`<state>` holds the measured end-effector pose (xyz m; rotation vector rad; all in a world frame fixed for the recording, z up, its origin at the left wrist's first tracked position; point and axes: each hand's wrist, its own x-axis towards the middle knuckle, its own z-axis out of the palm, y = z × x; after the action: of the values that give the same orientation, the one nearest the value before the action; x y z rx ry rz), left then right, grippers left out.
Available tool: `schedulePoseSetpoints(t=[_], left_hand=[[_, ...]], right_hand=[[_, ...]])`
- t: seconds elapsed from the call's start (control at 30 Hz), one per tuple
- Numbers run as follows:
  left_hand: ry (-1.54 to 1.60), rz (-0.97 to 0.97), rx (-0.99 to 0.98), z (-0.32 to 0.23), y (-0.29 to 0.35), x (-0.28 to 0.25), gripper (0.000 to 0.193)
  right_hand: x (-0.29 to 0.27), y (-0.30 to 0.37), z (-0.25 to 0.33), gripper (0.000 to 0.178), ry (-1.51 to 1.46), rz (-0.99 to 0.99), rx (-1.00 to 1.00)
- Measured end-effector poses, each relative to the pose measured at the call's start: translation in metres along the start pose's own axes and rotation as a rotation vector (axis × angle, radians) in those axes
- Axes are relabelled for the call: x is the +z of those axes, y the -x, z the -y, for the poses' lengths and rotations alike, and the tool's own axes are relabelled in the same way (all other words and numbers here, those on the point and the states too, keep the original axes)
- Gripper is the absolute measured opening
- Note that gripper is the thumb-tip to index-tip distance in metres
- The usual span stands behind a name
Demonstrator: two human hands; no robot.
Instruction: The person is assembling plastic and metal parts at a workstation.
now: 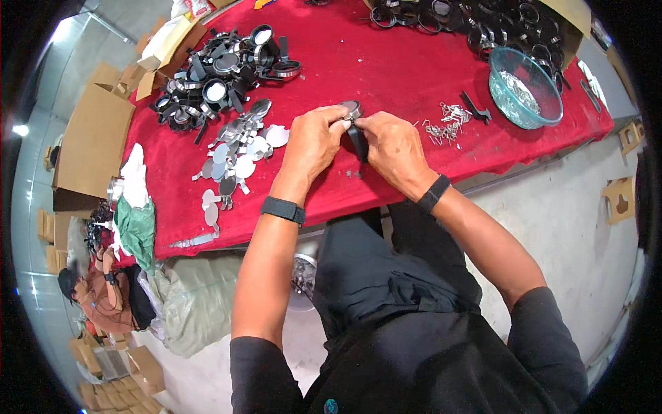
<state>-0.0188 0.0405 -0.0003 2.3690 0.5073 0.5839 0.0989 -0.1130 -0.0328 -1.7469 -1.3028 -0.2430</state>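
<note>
Near the front middle of the red-covered table, my left hand (312,143) and my right hand (396,146) meet at a round metal collar with a black handle (357,143). The left fingers and thumb grip the metal ring at its top. Against the hinge area, where the handle joins the ring, my right thumb and index finger are pinched; any small piece between them is hidden. The handle points toward me. Loose round metal lids with tabs (245,165) lie left of my left hand. To the right of my right hand are scattered small bent wire clips (447,124).
A pile of black-handled metal collars (215,90) sits back left, with more at the far right (510,27). A clear bowl of wire clips (525,93) stands right, beside a loose black handle (476,108). Another person (103,297) sits at far left near cardboard boxes (93,138).
</note>
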Motion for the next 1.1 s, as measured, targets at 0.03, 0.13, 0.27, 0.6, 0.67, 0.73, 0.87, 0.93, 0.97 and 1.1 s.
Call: schedulePoseSetpoints(t=[0.03,0.13,0.27,0.6,0.67,0.73,0.87,0.93,0.97,1.1], left_hand=[[-0.022,0.007,0.018,0.0,0.0,0.0,0.029],[-0.045,0.012,0.035,0.001,-0.001,0.0,0.029],[-0.051,0.017,0.051,-0.001,-0.003,0.001,0.029],[-0.083,0.017,-0.011,-0.015,-0.007,0.0,0.031],[-0.093,0.041,-0.015,-0.02,-0.01,-0.004,0.032],[-0.146,0.072,-0.004,-0.019,-0.012,-0.006,0.035],[-0.056,0.082,-0.081,-0.011,-0.014,-0.007,0.027],[0.003,0.056,-0.057,-0.005,-0.012,-0.009,0.028],[0.008,0.064,-0.096,-0.006,-0.009,-0.009,0.029],[-0.031,0.02,-0.057,-0.007,-0.007,-0.002,0.031]], right_hand=[[-0.001,0.002,0.001,0.023,0.038,0.02,-0.033],[-0.004,0.001,0.006,0.025,0.158,0.073,-0.077],[0.002,0.004,-0.004,0.025,0.027,0.062,0.011],[-0.004,-0.004,-0.003,0.027,-0.068,0.0,0.023],[-0.003,-0.013,-0.004,0.027,-0.065,-0.008,0.045],[-0.001,-0.022,-0.006,0.025,-0.043,0.041,-0.092],[-0.002,-0.04,-0.015,0.013,0.106,0.139,-0.249],[0.001,-0.04,-0.015,0.014,0.084,0.127,-0.315],[0.001,-0.038,-0.015,0.014,0.091,0.117,-0.316],[0.006,-0.033,-0.016,0.014,0.134,0.093,-0.315]])
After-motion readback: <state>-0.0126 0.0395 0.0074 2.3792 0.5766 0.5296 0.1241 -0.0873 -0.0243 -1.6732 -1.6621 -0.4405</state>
